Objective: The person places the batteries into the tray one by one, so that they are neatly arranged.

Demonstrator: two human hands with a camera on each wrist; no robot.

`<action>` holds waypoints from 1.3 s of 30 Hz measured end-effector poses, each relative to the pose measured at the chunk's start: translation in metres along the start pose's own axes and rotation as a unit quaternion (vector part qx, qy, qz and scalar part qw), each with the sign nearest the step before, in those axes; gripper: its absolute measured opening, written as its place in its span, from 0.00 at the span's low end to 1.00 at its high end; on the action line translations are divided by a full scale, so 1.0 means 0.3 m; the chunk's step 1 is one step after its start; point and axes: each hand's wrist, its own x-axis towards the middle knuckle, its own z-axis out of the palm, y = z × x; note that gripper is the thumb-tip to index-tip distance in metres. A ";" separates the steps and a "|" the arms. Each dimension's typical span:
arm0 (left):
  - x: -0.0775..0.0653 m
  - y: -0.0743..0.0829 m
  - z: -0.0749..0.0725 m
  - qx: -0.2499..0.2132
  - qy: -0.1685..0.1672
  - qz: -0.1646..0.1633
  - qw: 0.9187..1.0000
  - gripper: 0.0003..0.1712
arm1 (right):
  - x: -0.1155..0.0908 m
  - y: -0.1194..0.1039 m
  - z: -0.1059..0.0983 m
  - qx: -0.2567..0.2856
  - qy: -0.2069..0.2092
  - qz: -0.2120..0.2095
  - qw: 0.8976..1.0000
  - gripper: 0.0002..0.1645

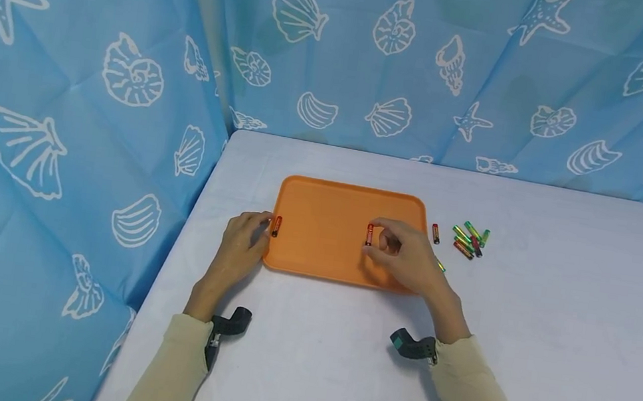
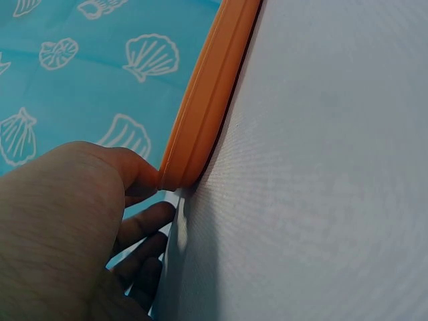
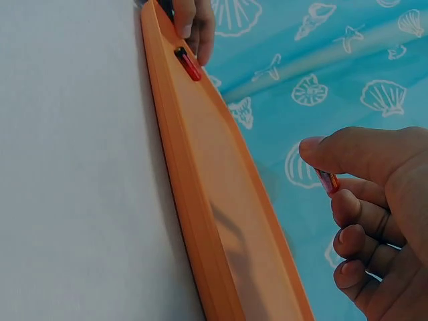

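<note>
My right hand (image 1: 402, 250) pinches a small red battery (image 1: 369, 234) upright between thumb and index finger, above the right part of the orange tray (image 1: 324, 227). In the right wrist view that battery (image 3: 326, 180) shows between the thumb and a curled finger. My left hand (image 1: 242, 244) is at the tray's left edge, its fingers loosely bent. The left wrist view shows a digit of this hand (image 2: 80, 207) touching the corner of the tray rim (image 2: 200, 114). Another red battery (image 1: 277, 226) with a black end lies in the tray beside the left fingertips.
Right of the tray, several green and red batteries (image 1: 470, 239) lie in a loose pile on the white cloth. A red battery (image 1: 435, 233) lies nearer the tray, and a green one (image 1: 440, 265) is partly behind my right hand. A blue shell-patterned curtain (image 1: 374, 66) stands behind.
</note>
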 end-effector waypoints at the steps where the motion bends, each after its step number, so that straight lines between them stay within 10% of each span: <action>1: 0.000 0.000 0.001 0.000 -0.001 -0.001 1.000 0.25 | 0.002 -0.003 0.004 0.002 0.000 -0.001 1.000 0.26; 39: 0.005 -0.001 -0.001 0.009 0.011 0.018 1.000 0.24 | 0.126 -0.117 0.205 0.019 -0.040 -0.030 0.999 0.26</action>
